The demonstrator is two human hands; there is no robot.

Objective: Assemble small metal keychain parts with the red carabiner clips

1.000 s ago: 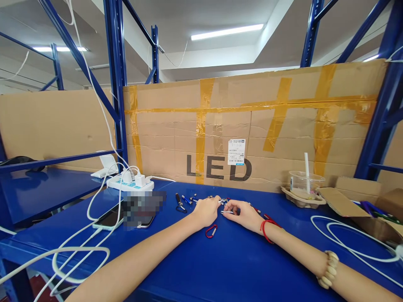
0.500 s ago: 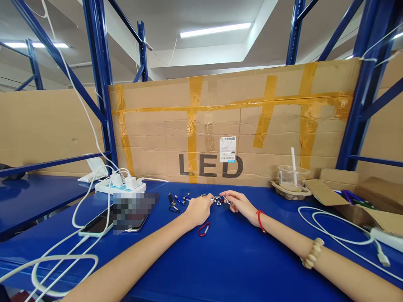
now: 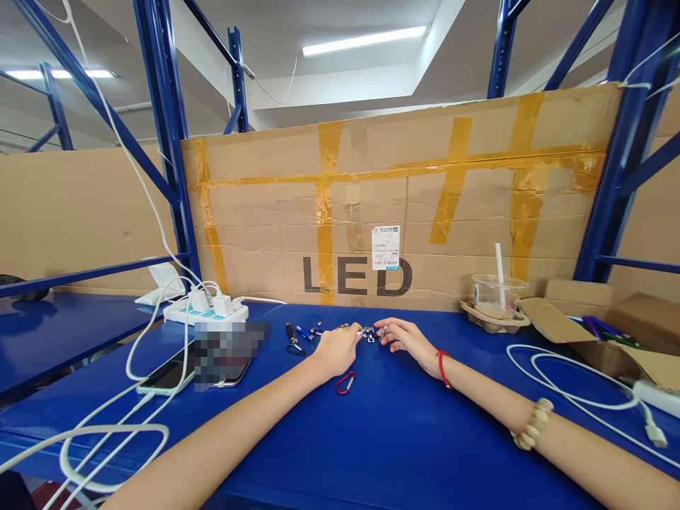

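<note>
My left hand [image 3: 336, 350] lies on the blue tabletop with its fingers curled. What it grips is mostly hidden under the fingers. Small silver metal pieces [image 3: 367, 336] sit at its fingertips, between both hands. My right hand [image 3: 404, 337] is just right of them, thumb and fingers closed around a small shiny silver metal piece [image 3: 382, 332]. A red carabiner [image 3: 345, 383] rests on the table in front of my left hand. To the left lie a black strap-like item with a loop [image 3: 291, 338] and small blue cylinders [image 3: 304, 333].
Phones [image 3: 170, 372] and white cables [image 3: 114, 430] occupy the left, beside a white power strip [image 3: 205, 312]. At the back right stand a plastic cup with a straw [image 3: 498, 294] and an open cardboard box [image 3: 589, 347]. A cardboard panel [image 3: 255, 234] closes off the back.
My right fingers have shifted slightly, and the silver piece in them sits at a different angle. My left hand stays nearly in place. The camera view has moved a little.
</note>
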